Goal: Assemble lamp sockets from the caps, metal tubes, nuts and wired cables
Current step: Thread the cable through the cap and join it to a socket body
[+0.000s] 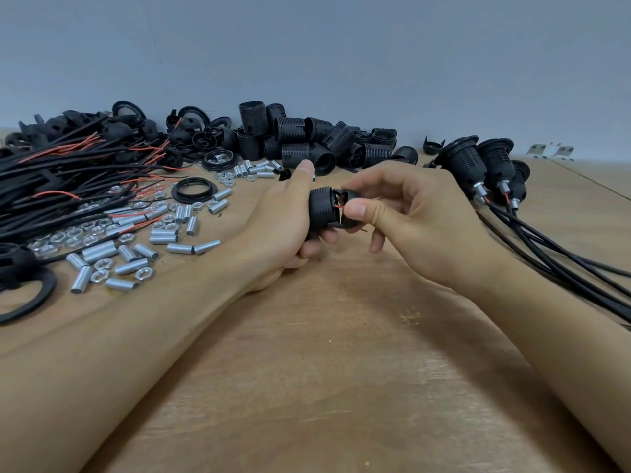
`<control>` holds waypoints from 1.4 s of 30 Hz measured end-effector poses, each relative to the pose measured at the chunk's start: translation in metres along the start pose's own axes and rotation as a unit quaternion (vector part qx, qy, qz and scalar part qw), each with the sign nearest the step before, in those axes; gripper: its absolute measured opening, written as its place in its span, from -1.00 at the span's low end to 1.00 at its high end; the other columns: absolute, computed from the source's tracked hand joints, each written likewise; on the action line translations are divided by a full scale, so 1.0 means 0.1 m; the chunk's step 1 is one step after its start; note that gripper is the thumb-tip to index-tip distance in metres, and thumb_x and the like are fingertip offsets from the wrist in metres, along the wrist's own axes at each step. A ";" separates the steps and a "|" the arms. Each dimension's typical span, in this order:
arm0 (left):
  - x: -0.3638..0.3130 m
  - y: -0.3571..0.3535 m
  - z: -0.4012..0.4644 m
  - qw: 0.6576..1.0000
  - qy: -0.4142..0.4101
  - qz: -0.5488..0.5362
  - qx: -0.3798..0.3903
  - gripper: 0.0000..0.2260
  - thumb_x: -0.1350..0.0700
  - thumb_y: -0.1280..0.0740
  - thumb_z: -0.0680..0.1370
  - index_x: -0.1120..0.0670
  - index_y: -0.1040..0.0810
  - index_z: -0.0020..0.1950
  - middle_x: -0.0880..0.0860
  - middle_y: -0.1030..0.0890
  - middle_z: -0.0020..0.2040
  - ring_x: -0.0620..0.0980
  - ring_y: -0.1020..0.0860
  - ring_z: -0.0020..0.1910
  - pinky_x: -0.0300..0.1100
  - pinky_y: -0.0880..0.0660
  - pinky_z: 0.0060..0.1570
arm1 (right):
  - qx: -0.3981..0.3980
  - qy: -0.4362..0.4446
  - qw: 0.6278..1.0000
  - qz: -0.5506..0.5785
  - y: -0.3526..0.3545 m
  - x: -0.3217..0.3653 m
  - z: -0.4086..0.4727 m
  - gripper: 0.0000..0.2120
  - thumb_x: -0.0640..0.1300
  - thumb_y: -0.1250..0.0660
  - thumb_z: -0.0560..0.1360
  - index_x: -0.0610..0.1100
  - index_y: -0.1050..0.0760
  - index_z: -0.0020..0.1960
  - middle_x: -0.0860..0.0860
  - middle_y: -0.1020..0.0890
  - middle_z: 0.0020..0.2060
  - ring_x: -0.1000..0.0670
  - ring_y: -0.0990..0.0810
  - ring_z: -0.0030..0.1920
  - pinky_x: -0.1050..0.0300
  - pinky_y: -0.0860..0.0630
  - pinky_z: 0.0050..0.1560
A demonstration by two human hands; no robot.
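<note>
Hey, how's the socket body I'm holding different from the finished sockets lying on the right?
The held body is gripped by the left hand, off the table; the finished sockets lie on the table. The held body's cap, pinched by the right hand, is not yet closed on it; the finished sockets are closed, with metal tubes and cables coming out. Both are black ribbed plastic.

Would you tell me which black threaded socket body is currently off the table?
The threaded socket body gripped in the left hand; the others lie heaped by the wall.
</note>
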State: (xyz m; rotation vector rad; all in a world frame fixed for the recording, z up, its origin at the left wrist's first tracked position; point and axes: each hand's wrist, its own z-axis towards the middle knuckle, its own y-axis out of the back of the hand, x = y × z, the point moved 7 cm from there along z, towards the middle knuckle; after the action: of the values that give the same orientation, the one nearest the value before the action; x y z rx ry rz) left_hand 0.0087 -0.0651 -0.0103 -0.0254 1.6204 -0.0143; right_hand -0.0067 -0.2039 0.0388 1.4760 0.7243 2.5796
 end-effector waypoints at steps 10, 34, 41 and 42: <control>0.00 0.02 0.01 0.999 0.000 0.022 -0.027 -0.66 -0.10 -0.04 0.69 0.07 -0.46 -0.08 0.14 -0.51 -0.49 -0.04 -0.21 -0.67 -0.40 -0.12 -0.62 | 0.031 -0.009 0.999 -0.011 -0.03 0.02 0.01 -0.83 -0.30 -0.33 0.56 -0.17 -0.62 0.11 -0.01 -0.68 -0.15 0.03 -0.68 -0.24 0.19 -0.64 -0.17; -0.05 -0.01 -0.06 0.994 0.019 0.108 -0.012 -0.67 -0.08 -0.07 0.68 0.13 -0.44 -0.07 0.12 -0.43 -0.60 -0.06 -0.21 -0.74 -0.40 -0.10 -0.67 | 0.036 0.013 0.999 -0.011 -0.01 0.12 -0.05 -0.56 -0.33 -0.56 0.31 0.18 -0.59 -0.07 0.27 -0.67 -0.25 0.16 -0.67 -0.27 0.40 -0.54 -0.13; -0.02 -0.05 -0.12 0.993 0.077 0.054 0.071 -0.53 -0.21 -0.05 0.66 0.16 -0.50 -0.02 0.11 -0.40 -0.56 -0.08 -0.15 -0.70 -0.45 -0.09 -0.64 | 0.059 0.002 0.997 0.058 -0.01 0.08 -0.04 -0.72 -0.35 -0.49 0.37 -0.07 -0.64 0.01 0.07 -0.70 -0.25 0.08 -0.66 -0.29 0.27 -0.60 -0.16; -0.02 -0.08 -0.14 0.989 0.091 0.039 0.113 -0.50 -0.24 -0.04 0.64 0.15 -0.50 -0.08 0.09 -0.38 -0.55 -0.09 -0.15 -0.70 -0.46 -0.10 -0.64 | 0.068 -0.020 0.994 0.086 0.01 0.03 -0.03 -0.76 -0.30 -0.47 0.38 -0.09 -0.64 0.01 0.05 -0.72 -0.22 0.06 -0.67 -0.27 0.26 -0.60 -0.16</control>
State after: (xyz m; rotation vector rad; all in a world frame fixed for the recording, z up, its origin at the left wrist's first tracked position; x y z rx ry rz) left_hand -0.0054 -0.0730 -0.0074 0.2195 1.7921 -0.1446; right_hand -0.0104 -0.2055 0.0402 1.6972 0.8166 2.6626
